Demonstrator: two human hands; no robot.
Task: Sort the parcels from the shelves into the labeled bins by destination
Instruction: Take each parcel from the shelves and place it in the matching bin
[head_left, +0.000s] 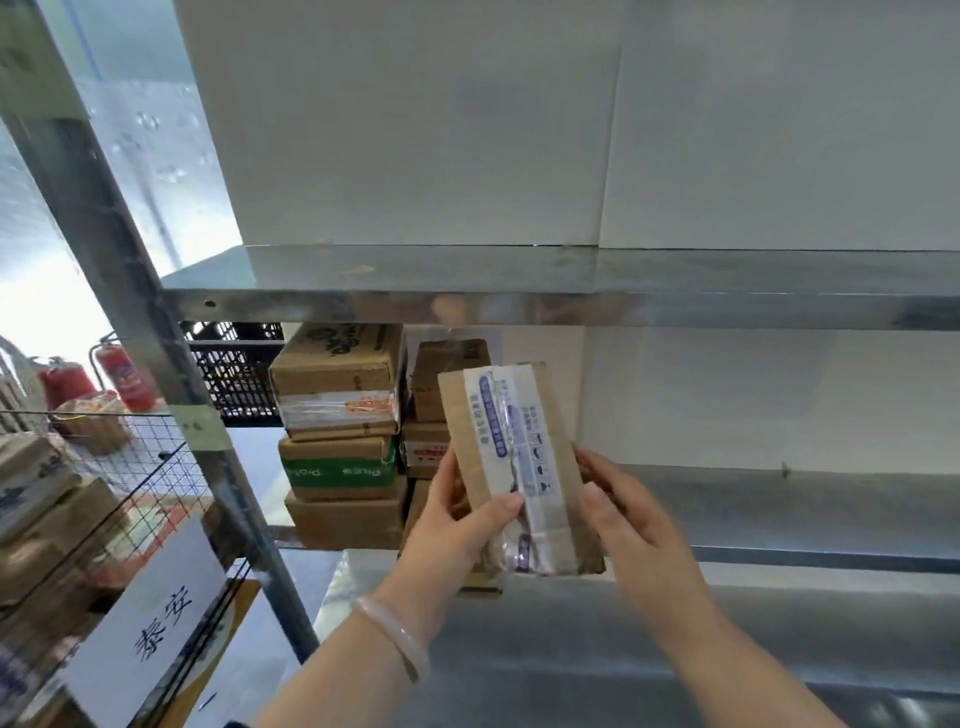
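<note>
Pinching its lower sides, left hand and right hand grip the upright parcel between them.

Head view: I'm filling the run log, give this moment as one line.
flat parcel: held before shelf | left hand: grips it | right hand: grips it

Parcel label: print blurred, not legible. Left hand: fingers mostly hidden behind the parcel. Boxes at the left end of the lower shelf: right stack partly covered by parcel and hand. Black crate: top hidden by the front edge of the upper shelf, right side behind boxes. Wire bin: cut off at left and bottom picture edges.
</note>
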